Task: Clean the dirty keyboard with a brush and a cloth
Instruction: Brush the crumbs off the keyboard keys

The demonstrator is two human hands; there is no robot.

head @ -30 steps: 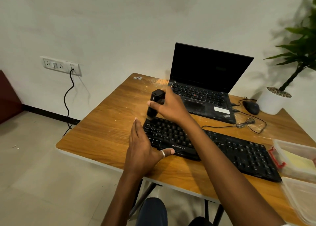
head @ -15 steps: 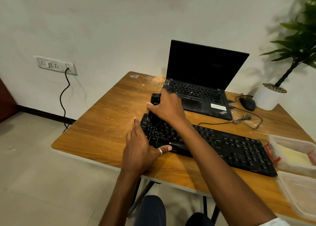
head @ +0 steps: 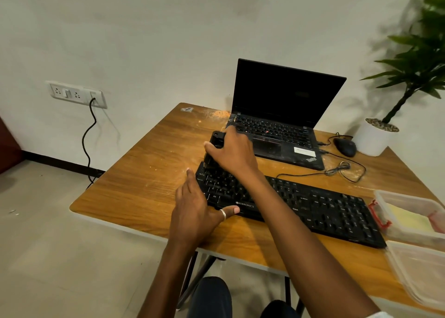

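Table (head: 144, 173) of scuffed wood by white wall (head: 144, 40); right grip (head: 232, 152) round brush (head: 216, 139), left grip (head: 195, 207) flat against keyboard (head: 325, 209).

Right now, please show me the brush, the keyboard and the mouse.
brush (head: 217, 138): head view, top of its black handle.
keyboard (head: 332, 211): head view, keys in its right half.
mouse (head: 345, 147): head view, middle of its back.
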